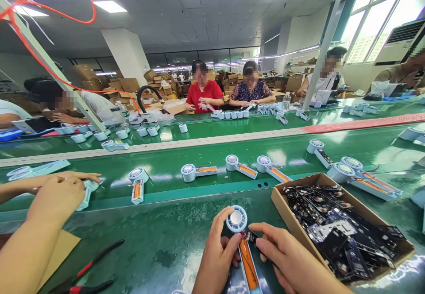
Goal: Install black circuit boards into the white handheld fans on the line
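Observation:
A light-blue handheld fan (237, 219) stands before me with its round head away from me. Its open handle shows an orange battery (249, 267) and thin wires. My left hand (219, 249) is closed around the fan from the left, thumb near the joint of head and handle. At the right of that joint, my right hand (282, 249) pinches a small black circuit board (253, 236) between thumb and forefinger, close to the wires. Part of the board is hidden by the fingers.
Right of my hands is a cardboard box (299, 230) full of black circuit boards. Several fans (188, 173) lie along the green conveyor belt (166, 196). Pliers (88, 267) lie at left, near a co-worker's hands (59, 196). Other people sit across the line.

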A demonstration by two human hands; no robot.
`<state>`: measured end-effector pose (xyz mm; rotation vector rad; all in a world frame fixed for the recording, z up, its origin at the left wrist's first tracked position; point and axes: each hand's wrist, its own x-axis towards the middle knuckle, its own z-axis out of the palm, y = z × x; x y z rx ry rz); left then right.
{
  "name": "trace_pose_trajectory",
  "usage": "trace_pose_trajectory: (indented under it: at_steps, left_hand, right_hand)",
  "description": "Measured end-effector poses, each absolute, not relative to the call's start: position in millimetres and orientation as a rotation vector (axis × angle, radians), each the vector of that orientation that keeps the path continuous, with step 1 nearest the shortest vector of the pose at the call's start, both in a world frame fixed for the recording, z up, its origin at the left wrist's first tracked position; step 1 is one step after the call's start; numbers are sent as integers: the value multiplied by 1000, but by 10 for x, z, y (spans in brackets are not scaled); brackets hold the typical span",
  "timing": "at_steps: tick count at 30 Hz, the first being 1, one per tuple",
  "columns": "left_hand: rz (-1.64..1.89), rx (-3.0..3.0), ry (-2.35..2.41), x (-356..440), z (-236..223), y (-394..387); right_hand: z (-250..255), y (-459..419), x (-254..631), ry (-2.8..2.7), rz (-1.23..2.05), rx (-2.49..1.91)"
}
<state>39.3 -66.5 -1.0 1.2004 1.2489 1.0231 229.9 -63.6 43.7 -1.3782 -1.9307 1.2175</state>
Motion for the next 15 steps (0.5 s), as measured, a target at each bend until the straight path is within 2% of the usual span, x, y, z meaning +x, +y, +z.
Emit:
trace_pose_trajectory:
  at_steps: [4, 10, 12, 15]
  left_hand:
    - [1032, 1226, 1270, 399, -25, -656]
    - [1052, 1231, 1371, 426, -51, -626]
    - [1047, 1234, 1384, 437, -33, -620]
    - [1048, 1218, 1372, 460, 19, -605]
  right_hand:
    - [383, -656, 2320, -1847, 1272, -1487]
    - [500, -632, 2359, -2304, 958, -1363]
    - [502, -615, 2359, -2543, 763, -1366]
    - [468, -577, 2342, -2875, 222, -1267]
